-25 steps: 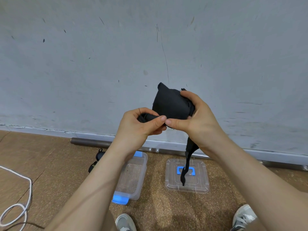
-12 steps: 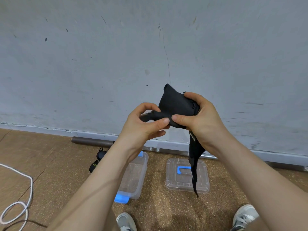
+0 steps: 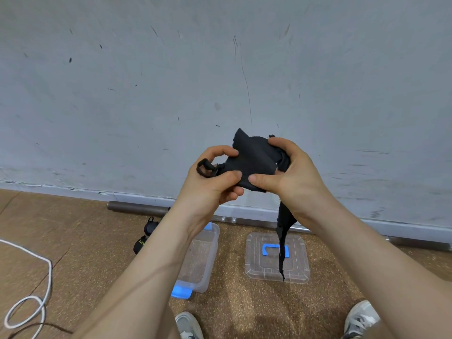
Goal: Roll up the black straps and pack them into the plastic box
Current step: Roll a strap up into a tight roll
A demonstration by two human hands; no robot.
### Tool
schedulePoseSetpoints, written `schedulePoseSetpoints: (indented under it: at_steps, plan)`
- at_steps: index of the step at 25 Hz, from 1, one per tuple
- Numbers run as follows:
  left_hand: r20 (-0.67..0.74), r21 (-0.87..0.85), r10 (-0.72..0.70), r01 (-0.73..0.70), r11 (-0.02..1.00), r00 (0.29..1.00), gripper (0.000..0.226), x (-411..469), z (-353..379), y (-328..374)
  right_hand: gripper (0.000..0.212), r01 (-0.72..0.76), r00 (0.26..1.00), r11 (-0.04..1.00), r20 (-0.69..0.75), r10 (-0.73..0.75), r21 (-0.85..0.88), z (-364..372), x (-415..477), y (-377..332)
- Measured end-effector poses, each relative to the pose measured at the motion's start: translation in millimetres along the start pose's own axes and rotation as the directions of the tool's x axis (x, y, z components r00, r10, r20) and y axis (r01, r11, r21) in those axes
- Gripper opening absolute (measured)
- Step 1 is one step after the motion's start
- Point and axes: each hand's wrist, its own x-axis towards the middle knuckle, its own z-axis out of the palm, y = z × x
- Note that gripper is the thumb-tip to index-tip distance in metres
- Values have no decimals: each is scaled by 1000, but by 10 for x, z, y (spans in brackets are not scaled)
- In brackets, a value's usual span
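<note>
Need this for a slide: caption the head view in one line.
Left hand and right hand hold a black strap above the open plastic box and lid.

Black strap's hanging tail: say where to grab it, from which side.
Pinch the black strap's tail just under the right hand, probably from its left: it hangs free and widest there, the right forearm blocks the other side, the tip thins.

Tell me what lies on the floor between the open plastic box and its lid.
Nothing: the head view shows bare floor between the plastic box and the lid.
</note>
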Motion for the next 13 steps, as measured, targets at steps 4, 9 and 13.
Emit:
schedulePoseSetpoints:
  at_steps: [4,9,13]
  plan:
    - [193,45,49,-58,997,980,33,-32,-107,32,76,-222,973,907,138,184,358,-96,64,-13]
    - [-8,175,86,-83,981,996,22,-20,-4,-11,66,-237,971,902,117,208,362,-75,23,-24]
    - [-155,89,45,-31,996,987,12,34,-2,-27,74,-165,986,913,98,138,373,-86,-12,-67]
